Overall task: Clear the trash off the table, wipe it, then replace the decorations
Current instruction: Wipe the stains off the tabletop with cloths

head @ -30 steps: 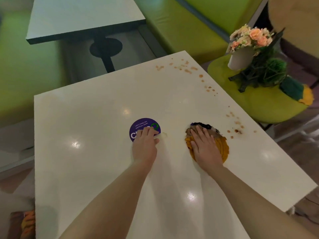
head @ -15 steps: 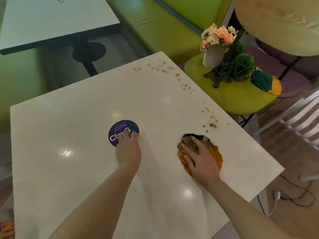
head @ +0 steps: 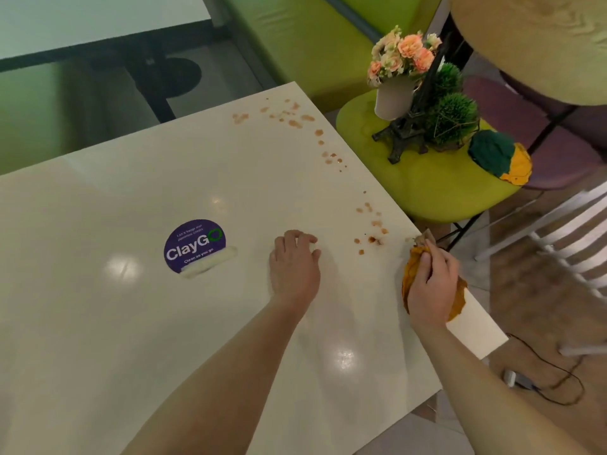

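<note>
Head view: right hand clutching orange cloth lengthwise along table edge; left hand loosely curled.

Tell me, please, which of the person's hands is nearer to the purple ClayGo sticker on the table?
Left. The left hand rests on the table just right of the ClayGo sticker; the right hand grips the orange cloth at the table's right edge.

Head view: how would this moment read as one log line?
step: wiping | right hand: grips cloth at table edge | left hand: rests on table | stains: unwiped | decorations: on stool
</note>
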Demonstrator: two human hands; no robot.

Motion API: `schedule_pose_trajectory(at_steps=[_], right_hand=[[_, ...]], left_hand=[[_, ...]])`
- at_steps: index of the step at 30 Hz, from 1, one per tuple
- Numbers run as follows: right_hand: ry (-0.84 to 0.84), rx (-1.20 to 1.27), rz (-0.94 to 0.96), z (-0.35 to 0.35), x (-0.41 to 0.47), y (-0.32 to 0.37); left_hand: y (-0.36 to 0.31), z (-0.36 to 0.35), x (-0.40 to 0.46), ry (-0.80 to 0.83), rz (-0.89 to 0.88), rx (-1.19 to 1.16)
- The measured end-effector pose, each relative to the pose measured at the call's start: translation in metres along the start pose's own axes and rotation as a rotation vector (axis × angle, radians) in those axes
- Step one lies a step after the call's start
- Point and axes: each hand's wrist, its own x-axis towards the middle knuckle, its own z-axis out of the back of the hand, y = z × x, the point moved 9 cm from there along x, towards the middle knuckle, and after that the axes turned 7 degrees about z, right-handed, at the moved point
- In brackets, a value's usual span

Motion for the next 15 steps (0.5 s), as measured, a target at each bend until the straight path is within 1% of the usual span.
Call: schedule_pose_trajectory(at_steps=[2,4,6,8,10,13,14,15], right_hand=[[0.071,0.007,-0.005,-0.014,0.013,-0.002],[0.137,0.013,0.031,-0.035,0.026,0.005],[0.222,0.041,0.099,-0.061,0.026,0.026],[0.362,0.021,0.213,-0.092,0.010,0.045],[0.469,-0.093,0.382,-0.111,-0.007,0.051],[0.563,-0.163,0.650,-0.104,-0.005,0.039],[0.577,-0.175,0.709,-0.099,0.002,0.032],[0.579,-0.193,0.720,-0.096,0.012,0.026]], left_hand=[[-0.007,-0.006,0.009,-0.006,0.001,0.042],[-0.012,-0.010,0.015,-0.013,-0.011,0.127],[-0.012,-0.012,0.016,-0.007,-0.037,0.210],[-0.013,-0.011,0.016,-0.008,-0.034,0.239],[-0.015,-0.008,0.019,-0.009,-0.019,0.242],[-0.016,-0.004,0.024,-0.009,0.001,0.241],[-0.015,-0.004,0.025,-0.006,0.013,0.233],[-0.015,-0.004,0.024,-0.006,0.018,0.227]])
